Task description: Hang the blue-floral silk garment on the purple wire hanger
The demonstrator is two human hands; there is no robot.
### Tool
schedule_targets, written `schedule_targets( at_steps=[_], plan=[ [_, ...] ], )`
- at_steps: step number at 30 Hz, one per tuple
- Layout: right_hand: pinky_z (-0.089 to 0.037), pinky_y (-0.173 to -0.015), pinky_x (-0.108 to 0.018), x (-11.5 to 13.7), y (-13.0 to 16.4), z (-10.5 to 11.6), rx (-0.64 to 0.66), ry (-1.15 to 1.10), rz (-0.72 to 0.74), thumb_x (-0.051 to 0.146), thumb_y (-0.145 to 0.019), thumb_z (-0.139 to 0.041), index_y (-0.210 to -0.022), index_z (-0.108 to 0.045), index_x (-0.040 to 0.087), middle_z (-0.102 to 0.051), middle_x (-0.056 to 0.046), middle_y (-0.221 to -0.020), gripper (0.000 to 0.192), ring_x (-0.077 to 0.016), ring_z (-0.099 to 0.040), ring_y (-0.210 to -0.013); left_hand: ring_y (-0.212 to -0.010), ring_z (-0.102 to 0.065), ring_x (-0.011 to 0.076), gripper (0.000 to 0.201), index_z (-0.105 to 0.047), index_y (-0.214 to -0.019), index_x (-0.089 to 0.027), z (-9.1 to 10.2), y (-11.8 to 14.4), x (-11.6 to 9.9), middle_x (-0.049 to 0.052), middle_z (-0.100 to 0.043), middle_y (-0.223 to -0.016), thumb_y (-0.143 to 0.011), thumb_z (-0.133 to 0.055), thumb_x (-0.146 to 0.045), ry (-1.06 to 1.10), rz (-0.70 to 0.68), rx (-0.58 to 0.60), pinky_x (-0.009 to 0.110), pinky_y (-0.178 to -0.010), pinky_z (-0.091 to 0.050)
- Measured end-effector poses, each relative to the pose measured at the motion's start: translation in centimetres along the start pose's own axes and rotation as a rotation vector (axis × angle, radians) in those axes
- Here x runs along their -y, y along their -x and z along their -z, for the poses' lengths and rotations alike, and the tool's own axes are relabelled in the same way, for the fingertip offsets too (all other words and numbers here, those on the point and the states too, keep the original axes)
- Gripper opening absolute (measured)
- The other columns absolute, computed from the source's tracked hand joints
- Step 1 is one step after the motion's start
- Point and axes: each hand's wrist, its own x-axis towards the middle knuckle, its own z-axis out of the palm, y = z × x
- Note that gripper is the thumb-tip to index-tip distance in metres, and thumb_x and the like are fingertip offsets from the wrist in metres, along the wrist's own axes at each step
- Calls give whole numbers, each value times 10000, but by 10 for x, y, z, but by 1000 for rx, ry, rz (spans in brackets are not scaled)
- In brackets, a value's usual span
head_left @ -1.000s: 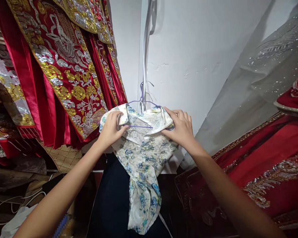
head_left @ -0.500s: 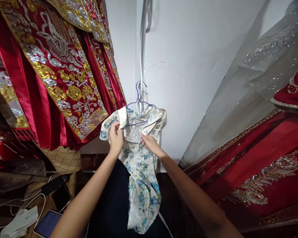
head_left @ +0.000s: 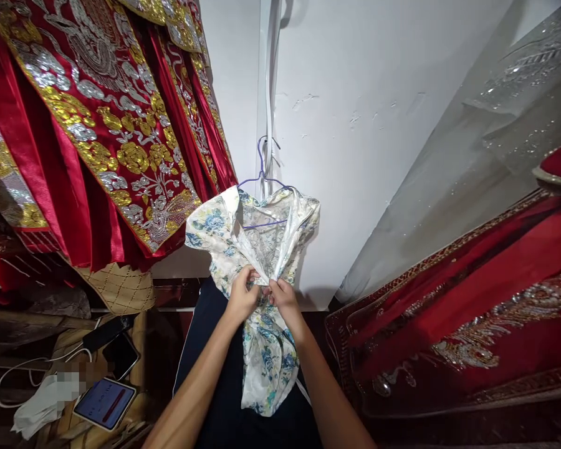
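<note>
The floral garment [head_left: 271, 368], white with blue blooms, hangs at the centre of the view on a purple hanger [head_left: 262, 177], whose crossbar shows through the open neckline. The front parts in a V that narrows downward to the two hands. The left hand [head_left: 244, 292], at about seven o'clock from the neckline, pinches one edge of the opening between thumb and fingers; the right hand [head_left: 282, 295], just beside it at about five o'clock, pinches the other edge near the V's point. Below them, the cloth falls narrow toward six o'clock, in front of dark cloth [head_left: 206, 355].

Past the hanger, at twelve o'clock, a white strap [head_left: 270, 68] runs up the white wall [head_left: 346, 143]. A red robe [head_left: 135, 156] with gold and silver embroidery hangs at ten o'clock, sheer sparkling fabric [head_left: 449, 168] at two, and a beaded red garment [head_left: 509, 293] at four. At eight o'clock, a wooden tabletop [head_left: 139, 329] carries a lit phone [head_left: 105, 404], a dark phone [head_left: 121, 357] and a white cable [head_left: 21, 363].
</note>
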Motion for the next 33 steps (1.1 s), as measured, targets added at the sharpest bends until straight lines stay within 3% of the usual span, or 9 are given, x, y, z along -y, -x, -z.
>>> schedule_targets(
  at_steps=[2, 6, 14, 17, 20, 22, 26, 30, 33],
  plan=[
    [-403, -518, -334, -2, 11, 4, -43, -38, 13, 597, -849, -466, -668, -543, 225, -624, -53, -652, 421, -175, -499, -509, -979, -605, 211, 304, -586, -1037, -199, -17, 16, 7, 58, -630, -992, -772, -501, -76, -6, -15, -11, 336, -897, -472],
    [-399, -529, -369, 7, 31, 6, -33, -72, 40, 591, -853, -552, -586, -556, 234, -537, -47, -548, 445, -197, -496, -499, -899, -600, 190, 191, -602, -1013, -179, -32, 36, 6, 44, -629, -931, -840, -533, -136, -15, -8, -71, 284, -829, -459],
    [-384, -492, -365, 41, 55, 15, 289, -136, 67, 604, -885, -587, -695, -678, 243, -621, -71, -576, 418, -180, -474, -452, -752, -533, 161, 64, -579, -802, -179, -32, 55, -2, 7, -566, -774, -859, -550, -187, -56, 84, -188, 241, -687, -396],
    [-333, -415, -313, 69, 38, 30, 359, -168, 53, 579, -856, -652, -697, -694, 215, -640, -64, -557, 399, -139, -434, -406, -737, -511, 153, 164, -530, -746, -186, -31, 57, -6, 5, -541, -754, -904, -545, -228, -107, 74, -157, 246, -686, -381],
    [-289, -362, -243, 123, 7, 45, 270, -179, 108, 551, -835, -698, -692, -689, 172, -644, -45, -552, 406, -91, -422, -389, -694, -487, 143, 179, -496, -755, -197, -32, 55, -7, -10, -514, -714, -925, -517, -249, -156, 73, -99, 245, -672, -370],
    [-328, -373, -195, 168, -17, 50, 215, -225, 192, 457, -855, -715, -753, -701, 148, -670, -39, -603, 326, -70, -469, -427, -667, -476, 140, 159, -477, -762, -205, -33, 50, -5, -22, -489, -683, -914, -506, -240, -195, 81, -47, 237, -647, -358],
    [-234, -330, -152, 238, -44, 52, 79, -306, 250, 234, -911, -619, -699, -667, 114, -615, -13, -519, 249, -31, -406, -361, -612, -459, 135, 130, -485, -736, -204, -26, 32, -7, -32, -466, -636, -859, -525, -188, -329, 122, 84, 229, -594, -330],
    [-255, -343, -149, 243, -37, 46, 113, -309, 284, 241, -945, -562, -717, -658, 117, -598, -2, -497, 277, -34, -415, -349, -617, -527, 142, 70, -587, -769, -192, 1, -6, -39, -15, -568, -664, -837, -601, -192, -368, 96, 190, 240, -596, -367],
    [-294, -371, -156, 231, -24, 44, 142, -297, 340, 303, -932, -599, -725, -646, 139, -589, 11, -493, 268, -45, -426, -365, -756, -618, 167, 219, -614, -1146, -201, 27, -46, -87, 26, -669, -851, -953, -553, -285, -284, -151, -26, 271, -700, -455]
  ],
)
